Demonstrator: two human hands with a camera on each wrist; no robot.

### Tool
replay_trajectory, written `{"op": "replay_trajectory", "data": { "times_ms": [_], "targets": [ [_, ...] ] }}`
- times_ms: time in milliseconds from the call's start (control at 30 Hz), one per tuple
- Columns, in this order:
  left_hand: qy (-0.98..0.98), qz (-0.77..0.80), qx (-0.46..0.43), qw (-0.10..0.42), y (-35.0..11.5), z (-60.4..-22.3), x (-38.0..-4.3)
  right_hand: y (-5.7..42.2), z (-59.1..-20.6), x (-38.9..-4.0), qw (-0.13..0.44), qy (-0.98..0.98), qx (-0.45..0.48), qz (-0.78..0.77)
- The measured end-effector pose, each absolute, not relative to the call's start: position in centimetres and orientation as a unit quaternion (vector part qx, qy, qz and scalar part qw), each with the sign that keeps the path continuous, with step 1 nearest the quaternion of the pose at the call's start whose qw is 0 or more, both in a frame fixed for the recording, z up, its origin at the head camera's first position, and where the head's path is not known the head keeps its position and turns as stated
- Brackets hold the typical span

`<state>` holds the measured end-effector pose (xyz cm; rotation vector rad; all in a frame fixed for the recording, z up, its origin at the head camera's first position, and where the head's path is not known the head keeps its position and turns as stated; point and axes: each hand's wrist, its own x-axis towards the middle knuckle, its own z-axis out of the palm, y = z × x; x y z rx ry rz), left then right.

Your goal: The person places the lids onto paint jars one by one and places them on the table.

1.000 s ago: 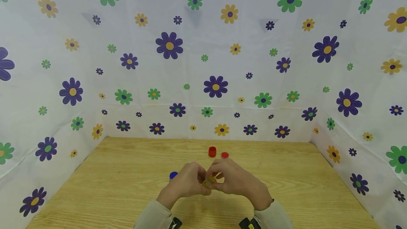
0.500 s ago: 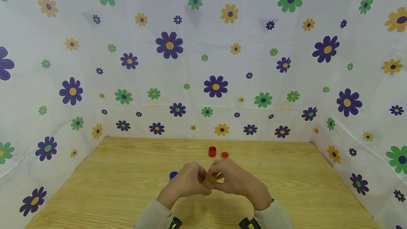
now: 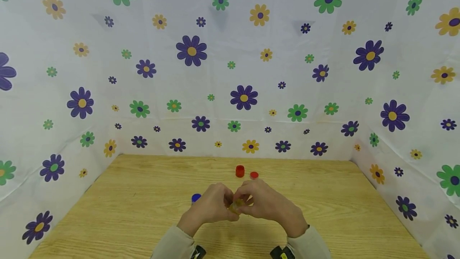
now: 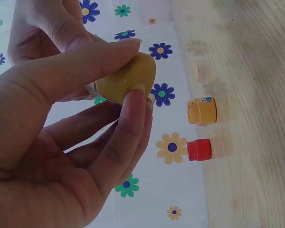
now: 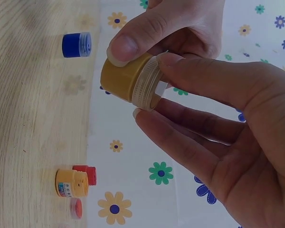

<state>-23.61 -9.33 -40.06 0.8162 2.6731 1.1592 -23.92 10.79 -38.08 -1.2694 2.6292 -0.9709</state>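
Observation:
A mustard-yellow paint jar (image 5: 121, 78) with a clear ridged lid (image 5: 148, 84) is held between both hands, above the table. My left hand (image 3: 210, 207) grips the jar body, its thumb along one side and fingertips against the other, as the left wrist view shows. From the other end my right hand (image 3: 267, 203) holds the lid by its rim, thumb on one edge and a fingertip at the opposite edge. The fingers cover much of the jar in the head view.
A red jar (image 3: 240, 171) and a red lid (image 3: 254, 175) lie farther back on the wooden table (image 3: 154, 179). A blue jar (image 3: 196, 198) stands left, partly behind my left hand. The wrist views also show an orange jar (image 4: 203, 111). Flowered white cloth (image 3: 230, 71) encloses the table.
Both hands keep nearly the same place and grip. Between the fingers, the visible side of the jar shifts slightly; the things on the table stay put.

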Motion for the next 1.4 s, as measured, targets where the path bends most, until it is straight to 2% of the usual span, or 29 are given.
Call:
{"op": "replay_trajectory", "data": {
  "times_ms": [1400],
  "targets": [
    [0.884,0.384,0.261,0.057,-9.4,-39.89,-23.48,10.68,-38.21,-24.01,0.017,0.858,-0.41,-0.31]
  ]
}}
